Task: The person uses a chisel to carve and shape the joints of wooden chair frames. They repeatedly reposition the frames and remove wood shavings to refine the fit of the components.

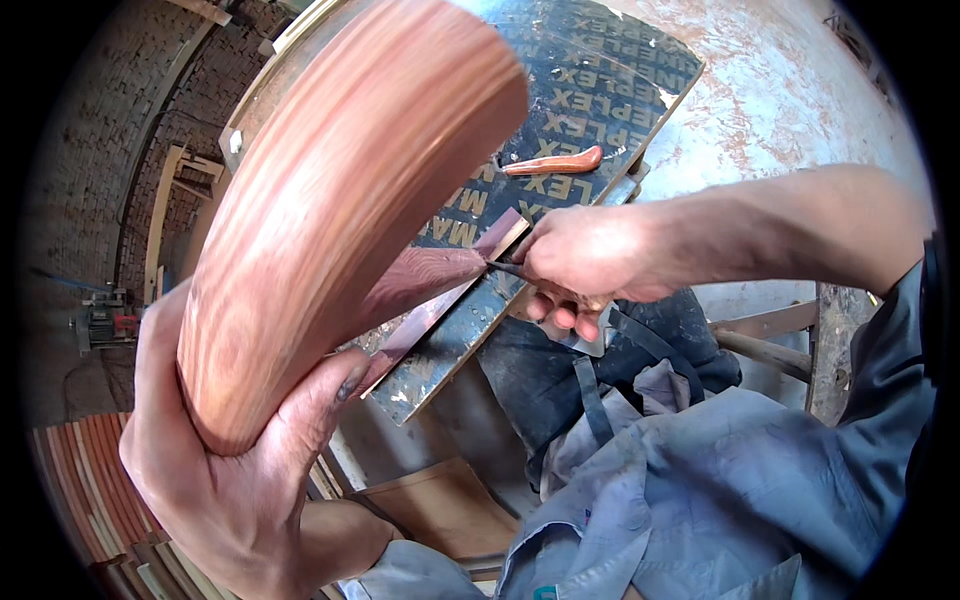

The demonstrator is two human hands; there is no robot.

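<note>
A large curved piece of reddish, striped wood (330, 190) rises close in front of me. My left hand (225, 490) is closed round its lower end, thumb on the near side. A tapering wooden arm (425, 280) runs right from behind it, its tip by a wood strip (425, 322) on the worktop. My right hand (595, 255) grips a slim tool with a dark, narrow tip (505, 268) that meets the tapered end. The fingers hide most of this tool, so its exact kind is unclear. Beyond lies a tool with a curved reddish wooden handle (560, 162).
The dark printed panel worktop (640, 90) has worn edges. Stacked wood strips (95, 480) stand at the lower left, below a red and grey machine (105, 322). A brick wall (80, 150) is at far left. A wooden frame (780, 335) stands at right. My lap is covered by a grey-blue garment (690, 480).
</note>
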